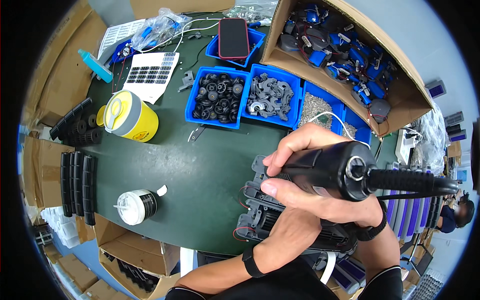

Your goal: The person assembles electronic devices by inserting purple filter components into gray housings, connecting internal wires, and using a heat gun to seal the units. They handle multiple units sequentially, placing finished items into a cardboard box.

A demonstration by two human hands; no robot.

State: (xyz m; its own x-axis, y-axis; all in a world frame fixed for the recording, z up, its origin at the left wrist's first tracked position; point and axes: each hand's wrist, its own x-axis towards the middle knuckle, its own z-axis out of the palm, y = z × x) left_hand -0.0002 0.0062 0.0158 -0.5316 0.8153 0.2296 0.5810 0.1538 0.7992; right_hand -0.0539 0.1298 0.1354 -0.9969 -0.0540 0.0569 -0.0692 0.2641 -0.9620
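My right hand (345, 209) is wrapped round a black electric screwdriver (320, 167), its thumb and fingers on either side of the barrel. A thick black cable leaves the tool's end toward the right. Below it my left hand (296, 225) reaches across, over the dark grey plastic housings. Its fingers are hidden behind the right hand and the tool, so what they touch cannot be seen. The grey housings (246, 221) lie side by side at the table's front, with thin red wires looping from their ends. The screwdriver's tip is out of sight.
Blue bins hold black wheels (217, 97), grey clips (270, 97) and small screws (315, 109). A phone (233, 39) rests on another bin. A cardboard box (345, 82) of blue-wrapped parts stands at right. A yellow cup (137, 120) and a white-lidded jar (136, 207) are left.
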